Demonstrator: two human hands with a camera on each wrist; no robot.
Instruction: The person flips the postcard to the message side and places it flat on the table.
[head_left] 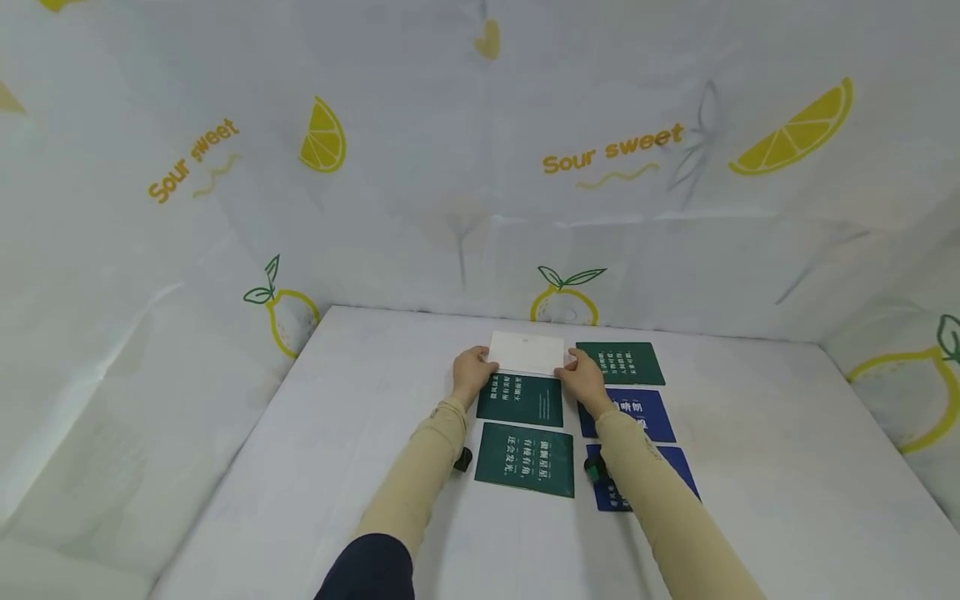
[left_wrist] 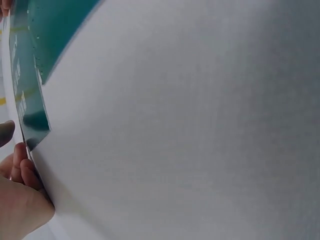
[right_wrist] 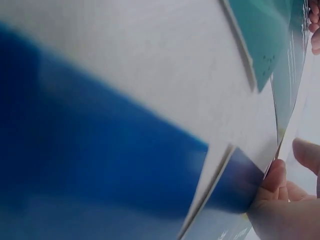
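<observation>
A blank white card [head_left: 527,352] is held between both hands near the far part of the table. My left hand [head_left: 471,373] pinches its left end, thumb [left_wrist: 7,132] on one side and curled fingers [left_wrist: 27,172] on the other. At the opposite end, my right hand [head_left: 583,380] pinches the card between thumb [right_wrist: 306,155] and fingers. Just nearer than the white card lies a green card [head_left: 525,400] with white writing, and below that another green card [head_left: 524,460]. Whether the white card touches the table is unclear.
Right of the hands, a third green card [head_left: 630,364], a blue card [head_left: 651,414] and a lower blue card [head_left: 678,463] form a column, partly covered by the right hand and forearm. A lemon-printed sheet [head_left: 420,167] hangs behind the white table [head_left: 300,500].
</observation>
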